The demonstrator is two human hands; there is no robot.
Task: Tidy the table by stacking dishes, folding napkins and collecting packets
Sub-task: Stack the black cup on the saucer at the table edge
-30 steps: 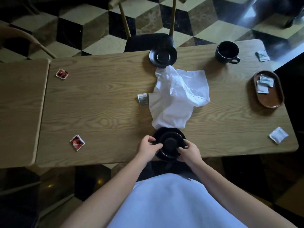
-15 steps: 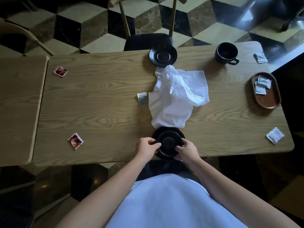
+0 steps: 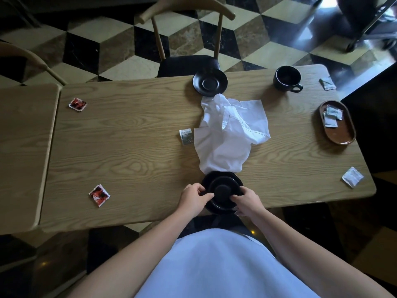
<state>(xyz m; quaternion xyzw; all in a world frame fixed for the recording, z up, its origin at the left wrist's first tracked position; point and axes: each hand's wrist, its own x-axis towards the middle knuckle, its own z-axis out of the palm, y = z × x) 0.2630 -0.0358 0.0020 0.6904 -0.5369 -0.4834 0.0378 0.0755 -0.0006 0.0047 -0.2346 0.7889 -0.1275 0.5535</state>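
- At the near edge of the light oak-grain table (image 3: 133, 147), the person's left hand (image 3: 194, 197) and right hand (image 3: 247, 200) are clamped on opposite sides of a black upturned cup (image 3: 222, 191), which sits on a black round near saucer (image 3: 221, 179).
- Whether the cup is lifted clear of the saucer or resting on it cannot be told from this view.
- The near saucer lies close to the table's edge; a pull toward the body could, by judgement, drag it over the lip.
- The crumpled white cloth napkin (image 3: 229, 134) touches or overlaps the far rim of that saucer, so lifting the dishes could snag the cloth and sweep it along.
- A red square packet (image 3: 99, 195) lies to the near left, well apart from the hands, and a white square packet (image 3: 352, 177) lies near the right edge.
- A small grey printed packet (image 3: 186, 136) lies just beside the napkin's left side; unfolding the cloth carelessly might flick it away.
- At the right, a brown oval wooden tray (image 3: 341, 136) holds pale packets (image 3: 332, 116).
- A second red packet (image 3: 77, 104) lies at the far left.
- At the far edge a second black saucer (image 3: 210, 82) touches the napkin's tip, a black handled mug (image 3: 286, 79) stands to its right, and a torn pale packet (image 3: 327, 84) lies at the far right corner.
- Stacking dark dishes in dim light risks a misjudged seat and a clatter.
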